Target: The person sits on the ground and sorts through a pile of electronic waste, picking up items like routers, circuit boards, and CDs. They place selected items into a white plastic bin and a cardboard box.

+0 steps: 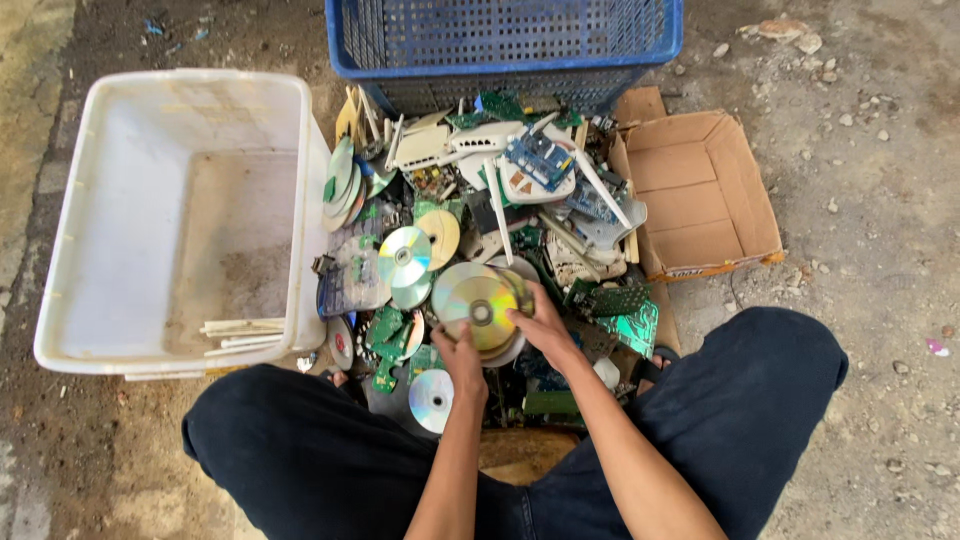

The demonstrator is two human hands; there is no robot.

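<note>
Discs [480, 312], a shiny round stack, sit over the scrap pile [520, 200] between white tub [150, 120] and cardboard box [700, 190]. Left hand [462, 362] pinches the near rim, right hand [540, 322] closes on the far edge; slick plastic could slide and spill among jagged green circuit boards [622, 312].

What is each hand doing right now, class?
Left hand: closed on the lower edge of the disc stack.
Right hand: closed on the stack's right edge.
</note>
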